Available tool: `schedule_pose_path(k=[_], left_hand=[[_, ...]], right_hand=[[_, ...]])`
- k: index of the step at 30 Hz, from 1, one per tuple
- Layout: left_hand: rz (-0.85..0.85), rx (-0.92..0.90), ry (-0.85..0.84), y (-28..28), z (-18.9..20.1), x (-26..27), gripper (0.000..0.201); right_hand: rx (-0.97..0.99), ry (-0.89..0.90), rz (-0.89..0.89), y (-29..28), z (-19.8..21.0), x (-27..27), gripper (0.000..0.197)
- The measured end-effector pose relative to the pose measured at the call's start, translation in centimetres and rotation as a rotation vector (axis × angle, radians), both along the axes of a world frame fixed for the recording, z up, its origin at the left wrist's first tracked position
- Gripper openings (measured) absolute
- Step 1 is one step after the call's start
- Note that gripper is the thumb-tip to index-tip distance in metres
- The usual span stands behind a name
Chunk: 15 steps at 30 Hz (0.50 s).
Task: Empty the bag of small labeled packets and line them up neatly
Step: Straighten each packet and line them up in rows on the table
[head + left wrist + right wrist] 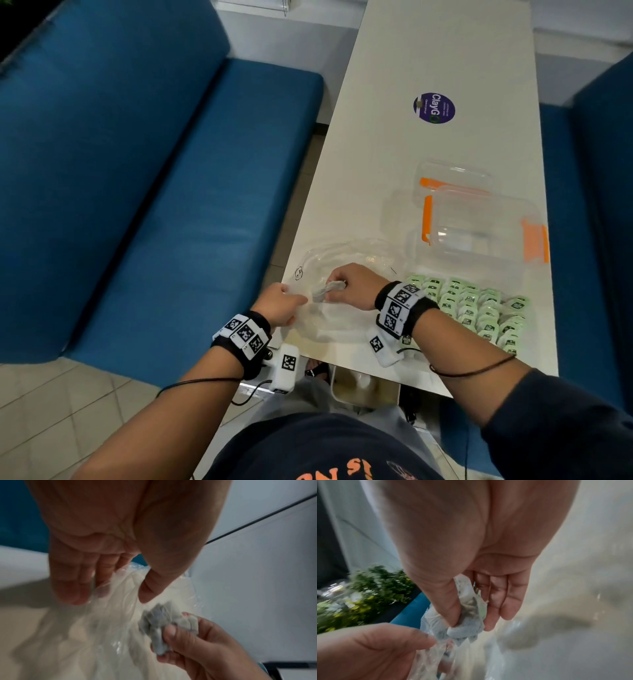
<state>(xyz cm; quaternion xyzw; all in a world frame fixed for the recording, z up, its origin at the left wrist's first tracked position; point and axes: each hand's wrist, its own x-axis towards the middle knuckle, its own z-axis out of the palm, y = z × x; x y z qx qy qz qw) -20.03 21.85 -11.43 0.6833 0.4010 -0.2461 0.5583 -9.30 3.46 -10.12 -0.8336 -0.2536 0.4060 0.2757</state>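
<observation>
Emptying is nearly done, by the look of it: the right hand, low centre of the head view, pinches a small clump of packets between thumb and fingers inside the clear bag, while the left hand pinches the bag's film. Rows of green packets lie at lower right. Next, I judge, comes drawing the clump out and extending those rows.

White table carries clear bag, green packets, clear containers and purple sticker.
</observation>
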Motion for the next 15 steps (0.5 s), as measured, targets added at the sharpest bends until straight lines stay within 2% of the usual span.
schedule_pose_path(k=[2, 5, 9, 11, 15], left_hand=[[-0.139, 0.105, 0.038, 1.0, 0.8, 0.1, 0.064], [-0.246, 0.347, 0.028, 1.8, 2.4, 0.7, 0.080], [-0.211, 0.391, -0.232, -0.5, 7.5, 2.5, 0.057], [-0.230, 0.206, -0.376, -2.1, 9.3, 3.6, 0.052], [-0.422, -0.351, -0.443, -6.4, 10.0, 5.3, 0.076]], right_hand=[[0.003, -0.047, 0.006, -1.1, 1.4, 0.3, 0.015], [0.029, -0.093, 0.005, -3.1, 4.3, 0.6, 0.018], [0.076, -0.105, 0.000, -5.7, 8.4, 0.7, 0.014], [0.106, -0.093, 0.006, -6.7, 10.2, 0.5, 0.014], [0.192, -0.051, -0.003, -8.9, 12.7, 0.1, 0.012]])
